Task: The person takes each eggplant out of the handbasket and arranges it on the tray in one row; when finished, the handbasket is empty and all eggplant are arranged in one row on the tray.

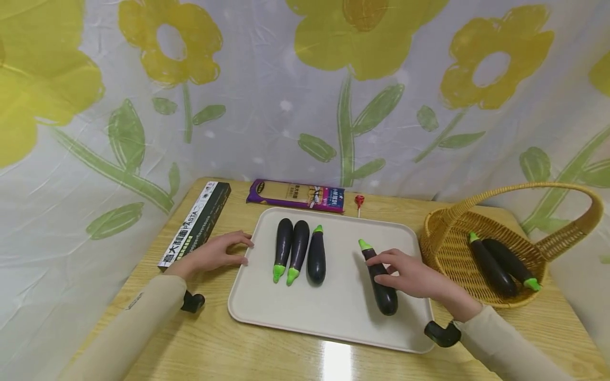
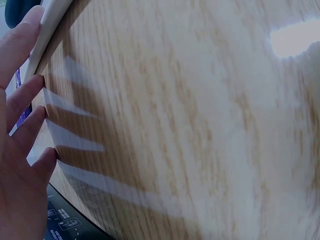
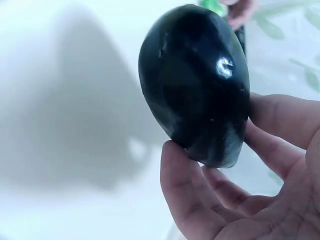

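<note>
My right hand (image 1: 405,272) pinches a dark eggplant (image 1: 385,299) with a green stem cap over the right part of the white tray (image 1: 343,323). In the right wrist view, thumb and fingers are on both sides of this eggplant (image 3: 195,85), and its shadow falls on the tray. Three more eggplants lie side by side left of the tray's middle: the left one (image 1: 283,241) and middle one (image 1: 299,246) have caps toward me, the right one (image 1: 316,259) has its cap away. At the tray's left rim rests my left hand (image 1: 216,251), fingers loosely bent, holding nothing.
A wicker basket (image 1: 433,238) with two eggplants (image 1: 493,267) stands to the right. A pasta box (image 1: 195,225) lies left of the tray. Behind it are a purple pasta packet (image 1: 295,194) and a red lollipop (image 1: 359,201). A flowered cloth (image 1: 267,116) hangs behind the wooden table.
</note>
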`<state>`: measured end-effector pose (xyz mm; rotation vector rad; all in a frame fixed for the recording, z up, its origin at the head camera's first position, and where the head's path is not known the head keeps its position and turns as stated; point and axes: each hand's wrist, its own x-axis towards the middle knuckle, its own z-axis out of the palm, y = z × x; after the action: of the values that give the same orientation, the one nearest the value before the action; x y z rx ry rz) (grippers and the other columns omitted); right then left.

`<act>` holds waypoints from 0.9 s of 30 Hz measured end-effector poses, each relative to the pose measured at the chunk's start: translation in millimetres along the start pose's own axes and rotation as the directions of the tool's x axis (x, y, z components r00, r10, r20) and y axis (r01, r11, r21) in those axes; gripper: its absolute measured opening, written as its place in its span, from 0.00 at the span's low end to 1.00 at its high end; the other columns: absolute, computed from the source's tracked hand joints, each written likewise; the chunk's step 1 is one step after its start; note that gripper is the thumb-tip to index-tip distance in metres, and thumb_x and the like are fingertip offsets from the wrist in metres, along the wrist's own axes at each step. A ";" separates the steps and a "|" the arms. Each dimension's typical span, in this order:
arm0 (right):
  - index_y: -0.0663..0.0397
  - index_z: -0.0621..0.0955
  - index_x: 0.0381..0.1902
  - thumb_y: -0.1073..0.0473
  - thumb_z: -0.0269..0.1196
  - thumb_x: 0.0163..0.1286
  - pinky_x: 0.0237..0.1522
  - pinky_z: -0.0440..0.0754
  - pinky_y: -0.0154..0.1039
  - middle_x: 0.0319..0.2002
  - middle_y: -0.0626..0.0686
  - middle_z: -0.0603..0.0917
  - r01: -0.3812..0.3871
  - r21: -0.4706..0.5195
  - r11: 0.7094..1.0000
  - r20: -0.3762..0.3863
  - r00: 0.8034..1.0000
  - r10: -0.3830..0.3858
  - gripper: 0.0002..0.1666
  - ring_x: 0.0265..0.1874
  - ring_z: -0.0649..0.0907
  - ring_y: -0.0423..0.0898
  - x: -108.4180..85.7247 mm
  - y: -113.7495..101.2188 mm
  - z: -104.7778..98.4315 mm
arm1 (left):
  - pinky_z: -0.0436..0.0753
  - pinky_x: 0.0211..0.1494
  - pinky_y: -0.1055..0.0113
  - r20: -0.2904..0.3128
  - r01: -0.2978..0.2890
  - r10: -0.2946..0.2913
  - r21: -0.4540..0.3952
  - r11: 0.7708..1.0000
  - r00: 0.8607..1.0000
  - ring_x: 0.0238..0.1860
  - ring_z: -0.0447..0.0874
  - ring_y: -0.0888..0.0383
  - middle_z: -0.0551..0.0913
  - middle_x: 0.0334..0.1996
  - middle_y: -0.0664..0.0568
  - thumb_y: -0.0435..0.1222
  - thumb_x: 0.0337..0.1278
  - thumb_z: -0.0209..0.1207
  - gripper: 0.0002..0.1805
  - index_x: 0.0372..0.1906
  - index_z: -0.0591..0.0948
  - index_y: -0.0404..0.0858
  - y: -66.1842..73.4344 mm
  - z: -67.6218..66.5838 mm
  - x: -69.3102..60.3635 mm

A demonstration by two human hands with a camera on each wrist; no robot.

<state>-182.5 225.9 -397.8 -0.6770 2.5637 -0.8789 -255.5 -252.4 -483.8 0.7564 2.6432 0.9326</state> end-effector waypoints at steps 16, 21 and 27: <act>0.56 0.79 0.59 0.59 0.60 0.70 0.62 0.71 0.55 0.57 0.63 0.76 -0.034 -0.022 0.999 0.009 0.999 0.034 0.20 0.59 0.73 0.58 95.5 -5.6 40.6 | 0.54 0.73 0.41 0.008 0.017 -0.017 0.010 1.000 1.000 0.73 0.55 0.37 0.70 0.67 0.41 0.47 0.58 0.67 0.24 0.58 0.79 0.44 -0.3 0.6 0.6; 0.58 0.80 0.58 0.60 0.61 0.70 0.60 0.73 0.54 0.54 0.63 0.79 -0.027 -0.043 0.999 -0.039 0.999 0.025 0.20 0.55 0.75 0.58 107.7 -8.2 42.0 | 0.55 0.74 0.42 0.015 0.021 -0.021 0.009 1.000 1.000 0.73 0.55 0.38 0.70 0.68 0.42 0.46 0.57 0.67 0.24 0.58 0.79 0.45 -0.6 0.3 1.8; 0.57 0.80 0.59 0.58 0.62 0.70 0.53 0.76 0.50 0.52 0.64 0.77 -0.048 -0.038 0.998 -0.058 0.997 0.046 0.21 0.47 0.75 0.55 111.4 -11.4 41.2 | 0.55 0.73 0.41 0.011 0.010 -0.010 0.007 1.000 1.000 0.73 0.56 0.37 0.70 0.68 0.41 0.45 0.58 0.67 0.23 0.58 0.79 0.44 -0.1 -0.8 1.5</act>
<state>-251.8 138.3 -439.7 -0.6079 2.6428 -0.8467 -257.1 -252.0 -483.3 0.7465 2.6398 0.9143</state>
